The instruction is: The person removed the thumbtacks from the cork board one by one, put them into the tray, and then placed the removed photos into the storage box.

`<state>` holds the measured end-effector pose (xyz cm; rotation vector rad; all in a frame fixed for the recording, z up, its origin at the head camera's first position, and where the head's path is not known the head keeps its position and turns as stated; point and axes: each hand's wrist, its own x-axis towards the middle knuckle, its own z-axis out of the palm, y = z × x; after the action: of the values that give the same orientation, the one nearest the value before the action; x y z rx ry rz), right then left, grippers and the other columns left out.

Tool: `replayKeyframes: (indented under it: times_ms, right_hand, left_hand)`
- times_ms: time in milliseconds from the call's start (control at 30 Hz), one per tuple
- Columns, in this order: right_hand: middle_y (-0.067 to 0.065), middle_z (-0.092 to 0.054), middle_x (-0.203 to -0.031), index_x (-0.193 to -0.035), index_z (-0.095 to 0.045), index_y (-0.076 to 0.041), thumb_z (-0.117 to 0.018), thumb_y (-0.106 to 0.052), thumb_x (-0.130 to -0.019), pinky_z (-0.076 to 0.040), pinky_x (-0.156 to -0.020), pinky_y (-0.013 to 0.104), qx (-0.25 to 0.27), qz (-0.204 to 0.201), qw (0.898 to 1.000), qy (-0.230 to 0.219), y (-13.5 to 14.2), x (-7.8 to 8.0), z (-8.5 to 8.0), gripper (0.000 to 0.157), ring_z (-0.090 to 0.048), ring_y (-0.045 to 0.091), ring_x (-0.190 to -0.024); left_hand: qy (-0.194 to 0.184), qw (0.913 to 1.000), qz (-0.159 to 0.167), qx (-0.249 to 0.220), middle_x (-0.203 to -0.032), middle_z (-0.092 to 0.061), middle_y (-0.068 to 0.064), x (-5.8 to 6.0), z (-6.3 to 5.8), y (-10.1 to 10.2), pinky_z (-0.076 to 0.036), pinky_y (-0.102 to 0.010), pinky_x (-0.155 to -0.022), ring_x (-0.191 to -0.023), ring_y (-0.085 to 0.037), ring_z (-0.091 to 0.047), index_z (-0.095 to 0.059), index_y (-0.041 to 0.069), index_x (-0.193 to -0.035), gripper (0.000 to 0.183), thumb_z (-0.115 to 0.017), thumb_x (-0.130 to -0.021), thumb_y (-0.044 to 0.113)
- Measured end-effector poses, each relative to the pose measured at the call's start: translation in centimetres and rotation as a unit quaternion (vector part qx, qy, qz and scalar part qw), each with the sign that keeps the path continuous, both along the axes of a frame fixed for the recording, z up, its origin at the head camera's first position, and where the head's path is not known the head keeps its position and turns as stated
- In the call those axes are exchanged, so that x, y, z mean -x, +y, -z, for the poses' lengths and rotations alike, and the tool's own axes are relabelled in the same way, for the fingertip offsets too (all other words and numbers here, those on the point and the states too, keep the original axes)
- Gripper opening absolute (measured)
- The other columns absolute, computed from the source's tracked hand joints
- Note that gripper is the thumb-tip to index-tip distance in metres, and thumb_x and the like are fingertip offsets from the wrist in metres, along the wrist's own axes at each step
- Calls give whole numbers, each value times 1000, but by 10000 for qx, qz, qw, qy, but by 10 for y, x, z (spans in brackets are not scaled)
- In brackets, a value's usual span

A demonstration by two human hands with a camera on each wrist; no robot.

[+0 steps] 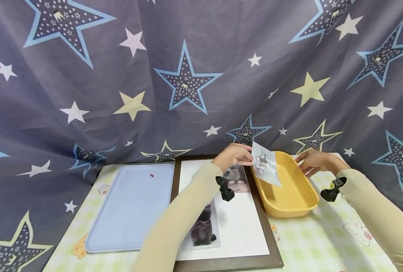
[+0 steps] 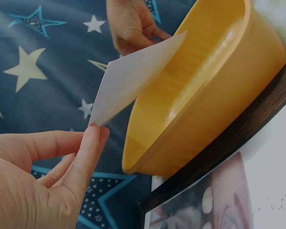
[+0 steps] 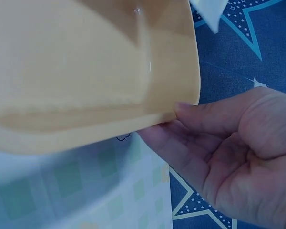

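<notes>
My left hand (image 1: pixel 234 155) pinches a printed photo (image 1: pixel 265 166) by its edge, above the yellow basin (image 1: pixel 291 209). In the left wrist view the plain white back of the photo (image 2: pixel 128 78) faces me, held between thumb and fingers. The thumb and fingers of my right hand (image 3: pixel 238 148) pinch the basin's rim (image 3: pixel 169 116) near a corner. Left of the basin lies a brown-framed white board (image 1: pixel 242 223). On it rest a picture of a dark cat (image 1: pixel 203 228) and another cat picture (image 1: pixel 237 179), partly hidden by the left wrist.
A pale blue tray (image 1: pixel 130 207) with a small red item (image 1: pixel 152 175) on it lies at the left. Beneath everything is a table with a green checked cloth (image 1: pixel 330 226). A star-patterned curtain (image 1: pixel 201 75) hangs right behind the table.
</notes>
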<state>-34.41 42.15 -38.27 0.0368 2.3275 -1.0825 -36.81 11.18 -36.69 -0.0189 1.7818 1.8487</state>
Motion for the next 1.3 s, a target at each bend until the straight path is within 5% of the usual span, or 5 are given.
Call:
replayKeyframes:
  times_ms: [333,567,733,933,1300]
  right_hand:
    - [2,-74,-93,-140,-41,16,-58,-3,-98,-64,-79,35,-30,6,10000,-74,1,0,4,49,-70,14,-83]
    - [3,-75,-95,-141,-40,17,-59,-3,-99,-64,-81,37,61,63,9998,-168,3,2,4,50,-71,16,-85]
    - [2,-75,-96,-141,-40,16,-58,-4,-100,-64,-83,36,55,38,9998,-187,1,-1,-1,49,-71,16,-86]
    - [2,-75,-96,-141,-40,16,-59,-4,-100,-64,-82,37,54,27,9999,-153,0,0,-2,50,-72,16,-87]
    - [4,-77,-96,-143,-38,18,-58,-2,-99,-64,-81,36,70,5,9999,-100,-1,1,-1,53,-73,15,-85]
  left_hand:
    - [-12,9994,-354,61,-111,-71,-25,-4,14,22,-60,-41,-94,-101,-34,-71,-65,-8,-127,51,-59,-81,-27]
    - [-227,9973,-680,-136,-96,-71,-28,16,42,43,-65,-39,-72,-86,-37,-73,-71,-8,-100,42,-54,-72,-35]
    - [-37,9947,-1026,5,-86,-66,-19,-6,27,46,-63,-42,-87,-106,-41,-70,-69,-17,-101,34,-55,-75,-33]
    - [11,9913,-1312,117,-63,-53,-10,-11,27,56,-62,-45,-87,-88,-38,-72,-63,-18,-89,23,-55,-74,-33]
    - [-118,9865,-1634,-5,-73,-55,-16,-12,34,68,-62,-48,-86,-63,-27,-59,-55,-17,-89,27,-53,-70,-36]
